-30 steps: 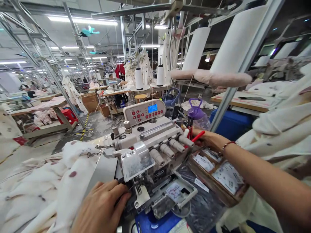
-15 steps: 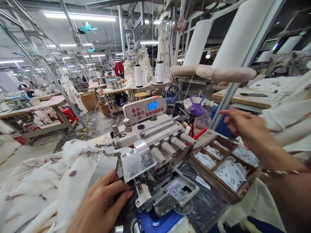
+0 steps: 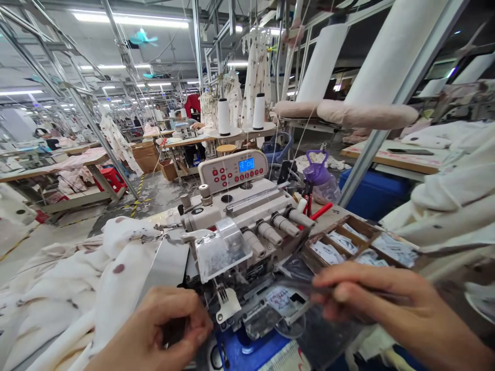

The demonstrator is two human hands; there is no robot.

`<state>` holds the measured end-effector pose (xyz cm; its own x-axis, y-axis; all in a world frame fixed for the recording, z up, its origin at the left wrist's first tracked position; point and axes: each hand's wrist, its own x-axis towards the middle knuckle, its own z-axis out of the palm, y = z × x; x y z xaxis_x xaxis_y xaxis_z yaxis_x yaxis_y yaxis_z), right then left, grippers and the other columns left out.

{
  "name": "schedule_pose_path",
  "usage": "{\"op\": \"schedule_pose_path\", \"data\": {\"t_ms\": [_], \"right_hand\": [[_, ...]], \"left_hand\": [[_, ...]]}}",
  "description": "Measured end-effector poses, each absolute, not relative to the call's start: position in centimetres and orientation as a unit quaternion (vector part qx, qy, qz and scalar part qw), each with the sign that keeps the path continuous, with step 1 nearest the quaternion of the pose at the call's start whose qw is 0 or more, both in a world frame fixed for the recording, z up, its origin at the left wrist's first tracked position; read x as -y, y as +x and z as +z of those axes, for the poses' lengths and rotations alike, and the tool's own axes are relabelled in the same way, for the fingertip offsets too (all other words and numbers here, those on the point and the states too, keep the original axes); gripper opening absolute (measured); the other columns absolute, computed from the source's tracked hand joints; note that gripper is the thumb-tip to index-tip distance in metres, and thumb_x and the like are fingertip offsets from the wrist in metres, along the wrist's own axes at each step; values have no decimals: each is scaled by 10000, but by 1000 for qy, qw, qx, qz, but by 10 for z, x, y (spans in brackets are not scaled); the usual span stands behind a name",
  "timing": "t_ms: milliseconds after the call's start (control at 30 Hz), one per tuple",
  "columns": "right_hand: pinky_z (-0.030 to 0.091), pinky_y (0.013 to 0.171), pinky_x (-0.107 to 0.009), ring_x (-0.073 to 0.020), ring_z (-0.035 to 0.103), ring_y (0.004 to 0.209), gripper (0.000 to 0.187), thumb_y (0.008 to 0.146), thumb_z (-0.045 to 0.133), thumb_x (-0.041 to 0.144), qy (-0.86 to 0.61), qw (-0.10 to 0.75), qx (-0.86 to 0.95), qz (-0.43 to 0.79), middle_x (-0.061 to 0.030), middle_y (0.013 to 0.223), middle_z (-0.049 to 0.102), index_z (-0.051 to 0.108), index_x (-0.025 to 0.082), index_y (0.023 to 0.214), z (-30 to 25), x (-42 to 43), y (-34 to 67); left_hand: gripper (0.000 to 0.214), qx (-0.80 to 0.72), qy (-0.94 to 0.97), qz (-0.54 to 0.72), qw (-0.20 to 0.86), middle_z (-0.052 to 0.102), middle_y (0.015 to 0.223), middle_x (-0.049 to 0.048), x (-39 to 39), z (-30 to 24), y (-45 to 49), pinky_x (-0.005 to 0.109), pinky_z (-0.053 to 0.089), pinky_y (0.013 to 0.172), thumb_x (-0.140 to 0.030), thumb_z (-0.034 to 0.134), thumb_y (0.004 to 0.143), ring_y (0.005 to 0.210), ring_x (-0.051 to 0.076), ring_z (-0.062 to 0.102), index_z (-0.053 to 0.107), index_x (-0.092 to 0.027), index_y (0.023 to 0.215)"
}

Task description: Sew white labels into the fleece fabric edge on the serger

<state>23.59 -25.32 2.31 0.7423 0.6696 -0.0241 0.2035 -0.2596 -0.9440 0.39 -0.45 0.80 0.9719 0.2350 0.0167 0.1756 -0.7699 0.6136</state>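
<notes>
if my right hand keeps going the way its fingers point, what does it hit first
Probably the sewing machine: the right hand points left toward its presser foot, though depth is unclear.

Bright, even light fills the hall — it comes from long ceiling tube lamps that blow out to pure white with a soft glow around them. Shadows are faint and short; the deepest shade sits under the sewing machine. Its blue display glows sharply. The right hand is smeared by motion blur, the left hand is softer than the machine. Wide-angle distortion bends poles and frames outward at the edges — far benches look hazy.
</notes>
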Motion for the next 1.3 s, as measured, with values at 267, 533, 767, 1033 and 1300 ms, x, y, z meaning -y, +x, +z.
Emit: {"op": "schedule_pose_path", "data": {"t_ms": [267,533,767,1033,1300], "right_hand": [[508,523,-227,-189,703,586,432,791,625,517,-739,407,375,386,-65,806,779,786,167,988,1,224,257],[310,554,-314,-296,738,787,186,822,652,129,-821,-53,560,95,-28,764,769,762,272,779,45,191,249],[402,606,-362,-329,732,788,159,811,637,87,-765,-137,628,40,-91,776,748,752,197,819,15,179,241],[356,610,-335,-245,690,785,190,962,475,79,-752,39,656,47,-9,892,667,567,229,892,12,197,258],[385,629,-280,-217,722,801,170,1033,503,228,-730,128,662,111,25,848,737,662,283,1013,4,178,250]], "left_hand": [[159,-53,971,195,129,567,622,-80,7,7,26,183,367,521,-244,559,955,571,63,552,529,-227,799],[121,-67,959,271,55,660,729,-69,2,2,24,205,467,596,-204,503,973,629,88,642,603,-259,935],[243,-73,972,222,14,682,708,-12,3,5,25,259,509,574,-202,498,957,623,144,668,716,-233,853],[255,-102,979,162,67,707,743,-13,8,2,27,267,485,623,-208,493,960,683,155,676,729,-251,875],[305,-192,978,42,71,739,797,-2,18,4,36,306,390,582,-220,438,973,711,203,657,718,-267,863]]}}
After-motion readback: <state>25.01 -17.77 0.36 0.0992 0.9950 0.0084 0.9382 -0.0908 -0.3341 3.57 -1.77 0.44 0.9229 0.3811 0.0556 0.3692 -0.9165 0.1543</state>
